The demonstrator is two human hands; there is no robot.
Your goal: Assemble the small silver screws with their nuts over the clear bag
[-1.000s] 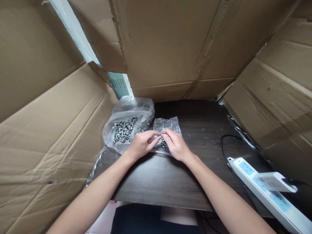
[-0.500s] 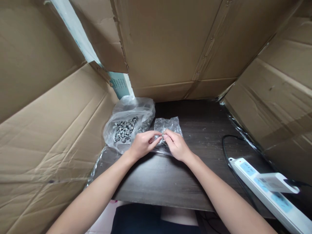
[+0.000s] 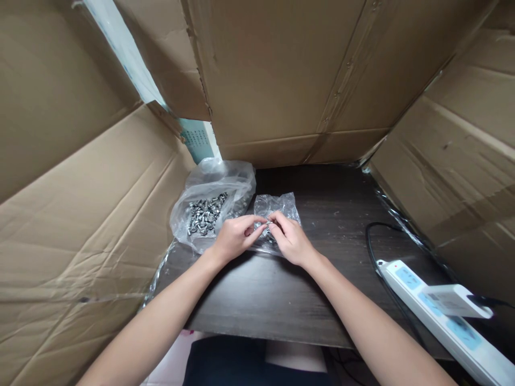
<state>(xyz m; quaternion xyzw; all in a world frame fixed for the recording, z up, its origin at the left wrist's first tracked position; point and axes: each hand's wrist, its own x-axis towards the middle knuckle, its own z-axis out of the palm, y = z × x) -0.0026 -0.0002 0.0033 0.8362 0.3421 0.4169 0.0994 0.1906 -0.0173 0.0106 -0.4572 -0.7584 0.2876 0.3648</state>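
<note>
My left hand (image 3: 237, 234) is closed in a pinch, thumb and forefinger on one end of a small silvery bolt (image 3: 269, 222). From the other side, the fingertips of my right hand (image 3: 290, 236) grip the same piece, covering much of it. Both hands are just above a small clear plastic bag (image 3: 275, 202), with small shiny metal parts (image 3: 270, 236) partly hidden below the fingers. Left of my left hand stands a larger open plastic bag (image 3: 217, 174) full of loose metal bolts (image 3: 205, 215).
All of this rests on a dark wooden tabletop (image 3: 257, 289). Cardboard walls (image 3: 289, 80) enclose the left, back and right. At the right lies a white power strip (image 3: 438, 316) with a white plug-in adapter (image 3: 454, 300) and a black cable (image 3: 374, 252).
My right fingers have shifted slightly around the bolt, and a little more of the metal shows between the fingertips. My left hand stays nearly still.
</note>
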